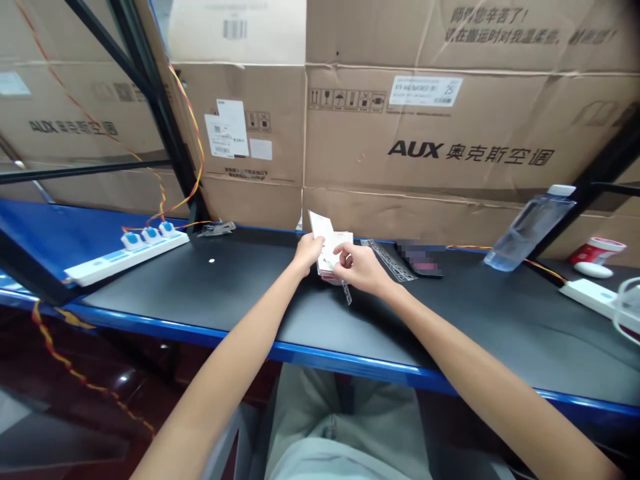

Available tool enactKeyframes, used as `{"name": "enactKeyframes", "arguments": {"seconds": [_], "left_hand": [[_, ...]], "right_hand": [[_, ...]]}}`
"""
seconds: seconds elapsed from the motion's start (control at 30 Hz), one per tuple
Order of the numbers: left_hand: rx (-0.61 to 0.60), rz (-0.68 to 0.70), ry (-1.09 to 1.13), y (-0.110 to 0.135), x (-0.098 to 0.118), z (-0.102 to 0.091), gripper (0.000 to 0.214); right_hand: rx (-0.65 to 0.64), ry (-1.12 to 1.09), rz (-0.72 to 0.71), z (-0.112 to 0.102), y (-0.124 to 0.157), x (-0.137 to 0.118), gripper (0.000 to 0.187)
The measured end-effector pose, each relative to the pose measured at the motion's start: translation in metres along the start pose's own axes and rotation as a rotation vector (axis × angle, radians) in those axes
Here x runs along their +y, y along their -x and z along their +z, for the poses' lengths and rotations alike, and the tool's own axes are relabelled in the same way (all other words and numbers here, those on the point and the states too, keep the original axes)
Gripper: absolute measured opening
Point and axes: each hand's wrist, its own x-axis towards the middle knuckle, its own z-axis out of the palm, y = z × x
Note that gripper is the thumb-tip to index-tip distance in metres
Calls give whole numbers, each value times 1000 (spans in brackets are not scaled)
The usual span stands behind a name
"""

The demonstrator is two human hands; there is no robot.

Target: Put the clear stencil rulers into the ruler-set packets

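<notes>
My left hand [309, 253] and my right hand [361, 267] meet above the black tabletop [240, 293], both on a small stack of white printed papers [324, 241]. The left hand grips the stack's near side, and the right fingertips pinch its right edge. Part of the stack is hidden behind my fingers. A narrow transparent strip [346, 292] hangs below the right hand. Close to that hand, a perforated clear plastic strip [389, 260] lies on the table.
A black phone-like object [420, 259], blurred, lies right of the hands. Farther right stand a water bottle [530, 227], a red-and-white cup [597, 250] and a power strip [587, 297]. Another power strip [125, 263] sits left. AUX cartons [430, 133] wall the back.
</notes>
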Motion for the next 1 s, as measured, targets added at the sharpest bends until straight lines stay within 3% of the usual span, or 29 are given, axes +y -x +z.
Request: {"name": "enactKeyframes", "arguments": {"seconds": [0.3,0.53,0.8,1.0], "left_hand": [[-54,30,37,0,0,4,9],[-62,3,75,5,8,4,8],[-85,-60,230,1,11,1,4],[-137,-158,359,-4,8,-3,12]], "right_hand": [[162,118,51,-1,-6,19,27],[200,107,100,-2,-6,24,23],[260,-102,267,-2,-9,38,27],[316,-295,369,-2,-13,46,27]]}}
